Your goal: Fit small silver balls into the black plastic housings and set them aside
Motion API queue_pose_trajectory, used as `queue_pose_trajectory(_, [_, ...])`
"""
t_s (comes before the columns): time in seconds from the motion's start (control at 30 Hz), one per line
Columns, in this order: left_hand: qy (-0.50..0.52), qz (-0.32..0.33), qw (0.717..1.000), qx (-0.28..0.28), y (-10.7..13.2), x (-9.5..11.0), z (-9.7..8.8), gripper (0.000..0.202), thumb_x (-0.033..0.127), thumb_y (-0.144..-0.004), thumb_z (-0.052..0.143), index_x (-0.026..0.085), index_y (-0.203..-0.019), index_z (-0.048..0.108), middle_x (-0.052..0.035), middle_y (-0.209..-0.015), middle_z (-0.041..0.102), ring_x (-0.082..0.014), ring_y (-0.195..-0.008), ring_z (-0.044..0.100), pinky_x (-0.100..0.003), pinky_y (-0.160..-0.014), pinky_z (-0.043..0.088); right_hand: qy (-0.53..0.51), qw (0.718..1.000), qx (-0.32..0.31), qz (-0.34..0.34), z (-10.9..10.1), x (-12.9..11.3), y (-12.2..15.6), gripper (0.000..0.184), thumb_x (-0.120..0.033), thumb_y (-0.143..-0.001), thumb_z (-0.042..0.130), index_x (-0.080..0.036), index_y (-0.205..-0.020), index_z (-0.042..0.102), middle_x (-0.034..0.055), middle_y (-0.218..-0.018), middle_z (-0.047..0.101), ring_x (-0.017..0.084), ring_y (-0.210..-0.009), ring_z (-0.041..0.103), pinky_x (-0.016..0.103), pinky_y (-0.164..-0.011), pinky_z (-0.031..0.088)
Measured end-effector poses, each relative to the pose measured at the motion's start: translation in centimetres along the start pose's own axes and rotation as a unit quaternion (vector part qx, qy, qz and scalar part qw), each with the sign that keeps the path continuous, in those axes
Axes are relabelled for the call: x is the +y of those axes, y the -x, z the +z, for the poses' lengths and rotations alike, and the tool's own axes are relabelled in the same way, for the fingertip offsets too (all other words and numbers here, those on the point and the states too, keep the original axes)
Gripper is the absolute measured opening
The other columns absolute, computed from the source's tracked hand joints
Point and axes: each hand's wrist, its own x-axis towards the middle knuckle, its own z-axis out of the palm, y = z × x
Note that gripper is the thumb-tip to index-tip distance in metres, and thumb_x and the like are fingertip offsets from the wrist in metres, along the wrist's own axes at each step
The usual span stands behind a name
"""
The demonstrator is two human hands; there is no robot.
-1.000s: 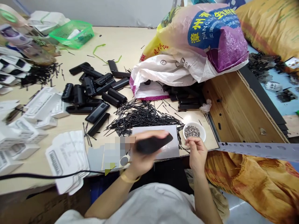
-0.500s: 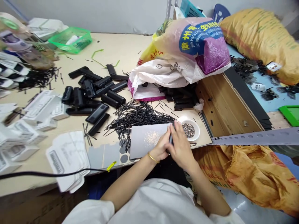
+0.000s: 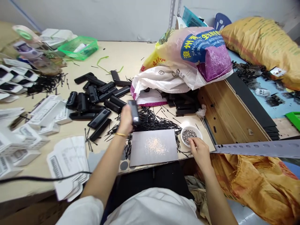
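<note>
My left hand (image 3: 125, 120) is raised over the heap of thin black rods (image 3: 152, 120) and grips a black plastic housing (image 3: 134, 113) that points away from me. My right hand (image 3: 198, 149) rests at the near rim of a small white bowl (image 3: 186, 129) of tiny metal parts; its fingers are curled and pinched, and what they hold is too small to make out. Between the hands lies a grey mat (image 3: 153, 147) with a worn pale patch. A pile of black housings (image 3: 96, 97) lies further left.
A large printed sack (image 3: 187, 59) lies at the back over more black parts. White cardboard boxes (image 3: 28, 131) crowd the left side, with a green basket (image 3: 78, 47) behind. A black cable (image 3: 42, 178) runs along the near edge. A perforated metal rail (image 3: 257, 148) and orange cloth (image 3: 253, 184) are at right.
The hands were together over the mat. The left hand has since swung forward and left with the black housing, and the right hand has gone back to the bowl.
</note>
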Motion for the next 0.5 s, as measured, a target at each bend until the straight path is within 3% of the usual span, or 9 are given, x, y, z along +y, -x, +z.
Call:
queue_pose_trajectory(0.07, [-0.066, 0.077, 0.989, 0.108, -4.6, 2.4, -2.8, 0.029, 0.030, -0.102, 0.030, 0.010, -0.101, 0.051, -0.0060, -0.097, 0.058, -0.0172, -0.104, 0.053, -0.034, -0.100, 0.040, 0.056, 0.998, -0.014, 0.018, 1.2, 2.2, -0.4, 0.030, -0.033, -0.097, 0.042, -0.014, -0.094, 0.065, 0.0065, -0.091, 0.063, 0.017, -0.082, 0.058, 0.025, -0.065, 0.040])
queue_pose_trajectory(0.1, [-0.088, 0.098, 0.983, 0.130, -6.4, 3.3, -4.1, 0.024, 0.027, -0.101, 0.033, 0.010, -0.102, 0.050, -0.0063, -0.102, 0.057, -0.0197, -0.117, 0.046, -0.035, -0.107, 0.034, 0.079, 0.996, -0.029, 0.024, 1.7, 3.1, -0.5, 0.027, -0.031, -0.095, 0.043, -0.014, -0.096, 0.065, 0.0068, -0.093, 0.062, 0.017, -0.083, 0.057, 0.025, -0.063, 0.038])
queue_pose_trajectory(0.17, [-0.178, 0.202, 0.953, 0.142, -8.7, 4.4, -5.8, 0.017, 0.017, -0.096, 0.042, 0.010, -0.111, 0.047, -0.0065, -0.111, 0.056, -0.0246, -0.129, 0.036, -0.040, -0.113, 0.026, 0.109, 0.991, -0.064, 0.033, 2.5, 4.4, -0.7, 0.022, -0.028, -0.091, 0.047, -0.014, -0.096, 0.064, 0.0073, -0.094, 0.060, 0.017, -0.083, 0.054, 0.024, -0.058, 0.033])
queue_pose_trajectory(0.23, [-0.250, 0.301, 0.911, 0.132, -8.9, 4.3, -5.3, 0.035, 0.006, -0.088, 0.049, 0.009, -0.123, 0.043, -0.0090, -0.123, 0.052, -0.0268, -0.135, 0.028, -0.046, -0.116, 0.016, 0.111, 0.989, -0.089, 0.039, 3.1, 5.0, -0.8, 0.017, -0.025, -0.089, 0.048, -0.014, -0.089, 0.062, 0.0071, -0.090, 0.057, 0.016, -0.081, 0.051, 0.023, -0.057, 0.031])
queue_pose_trajectory(0.33, [-0.288, 0.353, 0.889, 0.047, -6.3, 1.8, 0.3, 0.037, 0.002, -0.078, 0.059, 0.007, -0.115, 0.055, -0.0118, -0.120, 0.054, -0.0247, -0.126, 0.039, -0.041, -0.116, 0.019, 0.085, 0.992, -0.086, 0.040, 3.5, 5.1, -0.8, 0.019, -0.025, -0.090, 0.044, -0.014, -0.081, 0.058, 0.0067, -0.084, 0.054, 0.016, -0.080, 0.049, 0.024, -0.061, 0.034])
queue_pose_trajectory(0.37, [-0.299, 0.360, 0.882, -0.045, -4.9, 0.6, 3.1, 0.028, 0.004, -0.078, 0.061, 0.009, -0.105, 0.061, -0.0092, -0.109, 0.059, -0.0215, -0.113, 0.050, -0.036, -0.109, 0.031, 0.074, 0.994, -0.076, 0.039, 3.5, 5.0, -0.8, 0.022, -0.027, -0.092, 0.043, -0.014, -0.080, 0.057, 0.0067, -0.084, 0.055, 0.016, -0.081, 0.049, 0.024, -0.062, 0.035])
queue_pose_trajectory(0.4, [-0.307, 0.367, 0.853, -0.210, -3.5, -0.7, 6.2, 0.024, 0.003, -0.078, 0.059, 0.008, -0.101, 0.062, -0.0105, -0.105, 0.060, -0.0213, -0.109, 0.053, -0.034, -0.106, 0.033, 0.061, 0.995, -0.063, 0.042, 3.5, 4.9, -0.7, 0.026, -0.030, -0.093, 0.041, -0.014, -0.080, 0.058, 0.0069, -0.084, 0.055, 0.017, -0.082, 0.050, 0.024, -0.064, 0.036])
queue_pose_trajectory(0.43, [-0.314, 0.366, 0.822, -0.305, -2.0, -2.0, 9.2, 0.022, 0.004, -0.073, 0.064, 0.009, -0.094, 0.064, -0.0087, -0.100, 0.062, -0.0204, -0.105, 0.055, -0.030, -0.102, 0.036, 0.042, 0.997, -0.049, 0.048, 3.5, 4.8, -0.7, 0.030, -0.033, -0.094, 0.040, -0.014, -0.080, 0.058, 0.0071, -0.084, 0.056, 0.017, -0.082, 0.050, 0.024, -0.065, 0.037])
queue_pose_trajectory(0.5, [-0.310, 0.365, 0.798, -0.365, 0.5, -4.1, 14.6, 0.019, 0.004, -0.069, 0.067, 0.010, -0.087, 0.063, -0.0063, -0.095, 0.062, -0.0190, -0.102, 0.056, -0.026, -0.098, 0.037, -0.020, 0.996, -0.028, 0.080, 3.3, 4.4, -0.8, 0.035, -0.040, -0.094, 0.040, -0.014, -0.081, 0.060, 0.0072, -0.083, 0.058, 0.016, -0.080, 0.053, 0.025, -0.069, 0.040])
